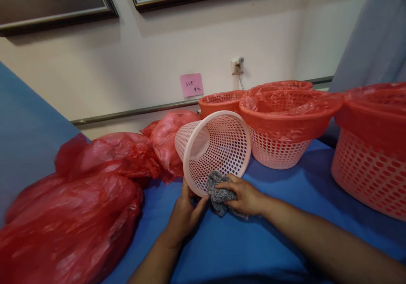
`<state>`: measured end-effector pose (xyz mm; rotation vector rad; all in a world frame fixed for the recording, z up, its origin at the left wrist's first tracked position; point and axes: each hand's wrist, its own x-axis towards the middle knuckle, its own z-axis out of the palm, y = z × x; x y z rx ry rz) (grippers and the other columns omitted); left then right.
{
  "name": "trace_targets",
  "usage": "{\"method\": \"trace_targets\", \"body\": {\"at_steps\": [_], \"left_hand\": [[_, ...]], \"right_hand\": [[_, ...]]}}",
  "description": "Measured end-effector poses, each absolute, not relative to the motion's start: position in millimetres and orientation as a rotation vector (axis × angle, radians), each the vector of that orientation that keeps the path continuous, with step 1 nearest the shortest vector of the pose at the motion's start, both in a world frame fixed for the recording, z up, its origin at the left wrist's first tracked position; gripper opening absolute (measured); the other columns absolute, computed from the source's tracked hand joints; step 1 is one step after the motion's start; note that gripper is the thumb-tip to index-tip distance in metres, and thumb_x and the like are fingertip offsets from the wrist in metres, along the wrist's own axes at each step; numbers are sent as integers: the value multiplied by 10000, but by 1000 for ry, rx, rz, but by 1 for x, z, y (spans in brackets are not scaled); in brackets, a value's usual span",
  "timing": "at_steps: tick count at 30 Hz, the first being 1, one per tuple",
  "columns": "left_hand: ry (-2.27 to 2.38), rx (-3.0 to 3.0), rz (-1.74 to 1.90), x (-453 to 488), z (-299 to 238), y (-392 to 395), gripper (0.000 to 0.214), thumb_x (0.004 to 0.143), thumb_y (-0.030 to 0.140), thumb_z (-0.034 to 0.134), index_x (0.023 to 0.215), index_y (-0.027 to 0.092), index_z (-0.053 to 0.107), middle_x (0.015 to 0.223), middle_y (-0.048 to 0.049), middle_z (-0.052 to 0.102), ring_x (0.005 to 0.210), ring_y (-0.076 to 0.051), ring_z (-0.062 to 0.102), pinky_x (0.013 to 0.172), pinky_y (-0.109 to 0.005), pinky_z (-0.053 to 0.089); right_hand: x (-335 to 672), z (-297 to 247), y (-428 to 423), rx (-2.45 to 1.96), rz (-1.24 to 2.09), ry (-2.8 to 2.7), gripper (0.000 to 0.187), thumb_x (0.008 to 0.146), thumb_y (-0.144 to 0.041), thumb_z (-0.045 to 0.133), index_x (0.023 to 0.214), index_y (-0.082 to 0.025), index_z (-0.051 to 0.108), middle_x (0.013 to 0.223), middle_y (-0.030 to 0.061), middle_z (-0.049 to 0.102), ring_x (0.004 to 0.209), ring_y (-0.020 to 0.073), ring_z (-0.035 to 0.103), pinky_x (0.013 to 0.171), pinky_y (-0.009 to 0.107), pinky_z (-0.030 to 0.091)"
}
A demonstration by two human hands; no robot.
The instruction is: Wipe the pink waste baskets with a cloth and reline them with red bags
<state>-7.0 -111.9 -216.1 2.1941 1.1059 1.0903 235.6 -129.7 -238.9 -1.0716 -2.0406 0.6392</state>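
A white perforated plastic wastebasket point(190, 142) lies tipped on its side, its round mouth facing me. My left hand point(185, 214) grips the lower rim, thumb at the front and fingers behind the basket's wall. In my right hand point(242, 194) is a crumpled grey speckled cloth point(218, 193), pressed against the rim at the bottom of the mouth. The fingers are closed around the cloth. Part of the cloth hangs down below the rim.
Several wastebaskets lined with red bags, such as this one point(279, 148), stand to the right on a blue-covered surface point(209, 250). Filled red plastic bags point(79, 216) lie to the left. Behind are a wall socket point(237, 67), a pink note point(191, 85) and a rail point(136, 111).
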Motion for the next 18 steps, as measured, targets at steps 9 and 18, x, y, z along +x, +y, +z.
{"method": "trace_targets", "body": {"at_steps": [9,18], "left_hand": [[1132,1862,1917,-14,-207,-106,621,877,342,744,1424,180,497,775,23,698,684,-121,684,747,-266,595],[1129,2227,988,-10,-219,-108,909,894,375,710,1601,189,169,1116,-119,772,909,-248,767,767,-381,636]], "right_hand": [[270,-225,-122,-1789,28,-2002,403,927,-98,497,1232,-252,710,1327,142,577,1115,279,558,963,442,479],[248,-243,-123,-1274,574,-2026,535,796,-122,699,1312,-261,669,1185,79,610,1125,214,598,1005,354,492]]}}
